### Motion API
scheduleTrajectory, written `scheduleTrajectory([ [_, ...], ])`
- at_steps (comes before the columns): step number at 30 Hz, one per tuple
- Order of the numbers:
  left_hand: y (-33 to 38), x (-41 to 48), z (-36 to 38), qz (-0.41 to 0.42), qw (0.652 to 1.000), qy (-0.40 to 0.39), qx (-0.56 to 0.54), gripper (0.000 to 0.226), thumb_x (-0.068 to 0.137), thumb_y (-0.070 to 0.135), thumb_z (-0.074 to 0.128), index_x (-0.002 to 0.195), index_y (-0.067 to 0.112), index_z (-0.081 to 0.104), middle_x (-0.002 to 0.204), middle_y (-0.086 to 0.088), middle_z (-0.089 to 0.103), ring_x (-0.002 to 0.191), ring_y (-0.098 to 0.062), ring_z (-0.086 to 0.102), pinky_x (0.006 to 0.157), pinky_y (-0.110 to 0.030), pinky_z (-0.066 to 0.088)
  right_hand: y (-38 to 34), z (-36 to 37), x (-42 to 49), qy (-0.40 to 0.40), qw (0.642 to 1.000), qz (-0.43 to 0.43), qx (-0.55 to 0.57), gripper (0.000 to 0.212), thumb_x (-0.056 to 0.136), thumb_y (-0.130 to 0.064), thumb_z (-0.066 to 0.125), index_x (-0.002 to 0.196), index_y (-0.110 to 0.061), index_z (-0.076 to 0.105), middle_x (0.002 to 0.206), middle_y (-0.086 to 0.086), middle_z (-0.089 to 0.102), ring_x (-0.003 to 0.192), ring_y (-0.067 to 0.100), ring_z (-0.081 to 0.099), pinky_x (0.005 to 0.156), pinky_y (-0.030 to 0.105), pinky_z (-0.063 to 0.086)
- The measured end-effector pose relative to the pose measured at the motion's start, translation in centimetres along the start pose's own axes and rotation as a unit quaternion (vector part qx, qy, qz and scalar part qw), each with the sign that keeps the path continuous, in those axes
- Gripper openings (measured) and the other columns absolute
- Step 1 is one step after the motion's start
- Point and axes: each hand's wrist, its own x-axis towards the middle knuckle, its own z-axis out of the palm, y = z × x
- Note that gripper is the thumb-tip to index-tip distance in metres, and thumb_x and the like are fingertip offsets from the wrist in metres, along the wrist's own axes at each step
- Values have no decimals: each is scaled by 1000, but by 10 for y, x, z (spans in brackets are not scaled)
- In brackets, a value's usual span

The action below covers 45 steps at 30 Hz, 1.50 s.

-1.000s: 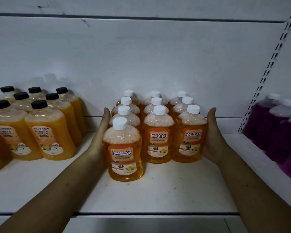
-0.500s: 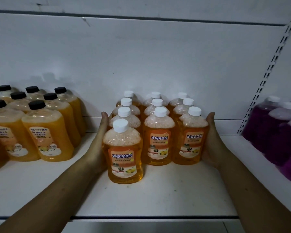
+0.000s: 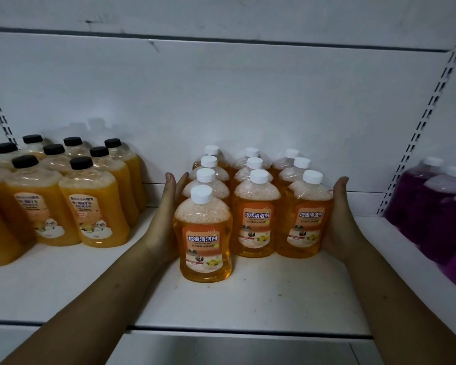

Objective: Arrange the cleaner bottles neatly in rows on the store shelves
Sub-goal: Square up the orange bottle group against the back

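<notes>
I see a white shelf [image 3: 261, 293] with a block of orange cleaner bottles [image 3: 257, 214] standing upright near its middle, back against the rear wall [image 3: 248, 101]. They have white caps and orange labels and stand in three rows running from the back toward the front edge. The left row is longer: its front bottle [image 3: 203, 238] stands further toward the front edge than the front bottles of the middle and right rows, which are level with each other.

My left hand [image 3: 166, 219] lies flat against the left side of the block, fingers straight and together, pointing toward the back wall, the palm touching the left row behind the front bottle. My right hand [image 3: 340, 222] mirrors it on the right side, fingers extended and together, palm pressed on the front bottle of the right row [image 3: 304, 219]. Neither hand is wrapped around any bottle; both are flat and spread along the sides.

Toward the left edge of the shelf stands a cluster of larger black-capped bottles [image 3: 63, 196] with yellow-orange liquid, apart from my left hand. Toward the right edge stand purple bottles [image 3: 437, 206], blurred, well apart from my right hand
</notes>
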Motion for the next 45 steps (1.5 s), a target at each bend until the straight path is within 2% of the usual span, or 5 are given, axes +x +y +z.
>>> scheduleTrajectory([
  [6, 0, -12, -12, 113, 987, -76, 89, 122, 50, 99, 66, 157, 55, 27, 157, 20, 48, 138, -15, 59, 104, -41, 57, 2, -10, -5, -88, 987, -95, -98, 103, 64, -77, 79, 147, -22, 50, 135, 5, 71, 121, 28, 70, 86, 40, 62],
  [14, -12, -19, -38, 102, 940, -149, 288, 154, 49, 55, 102, 164, 45, 1, 157, 21, 47, 138, -7, 56, 102, -29, 56, 0, -38, -3, -123, 895, -18, -429, 99, 54, -38, 103, 137, -37, 50, 126, -16, 71, 116, 6, 69, 101, 33, 57],
  [37, -15, -22, -37, 97, 933, -135, 320, 149, 50, 56, 101, 165, 31, 8, 144, 29, 55, 134, -1, 57, 100, -20, 55, 1, -41, 0, -150, 907, -56, -390, 115, 42, -54, 102, 141, -32, 50, 127, -20, 72, 118, 4, 68, 94, 26, 60],
  [42, 1, -27, -17, 93, 989, -5, 114, 135, 34, 107, 61, 156, 60, 24, 146, 37, 45, 134, -5, 52, 110, -44, 46, -2, -29, 0, -129, 954, -96, -255, 124, 47, -68, 95, 151, -23, 44, 137, 0, 70, 124, 24, 68, 92, 37, 60],
  [45, 5, -15, -5, 75, 994, 29, 70, 97, 71, 99, 36, 156, 54, 35, 162, 16, 44, 146, -22, 48, 117, -54, 42, 0, -16, -1, -120, 976, -106, -146, 110, 57, -77, 84, 149, -27, 48, 139, 4, 69, 123, 26, 69, 91, 40, 60],
])
